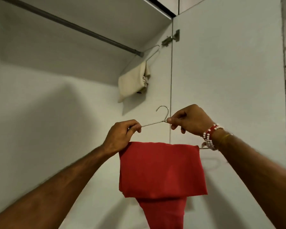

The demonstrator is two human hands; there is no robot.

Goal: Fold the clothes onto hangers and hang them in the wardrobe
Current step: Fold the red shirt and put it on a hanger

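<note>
We are pinching the thin silver wire hanger [162,118] with both hands, left hand [122,134] on its shoulder, right hand [190,119] at its neck; the soft, light red folded cloth [160,169] is draping over its bar below the grey wardrobe rail [82,28], likely slipping if tilted.

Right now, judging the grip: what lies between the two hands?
Head view: the hanger wire runs bare from left hand to right hand; red cloth hangs below.
</note>
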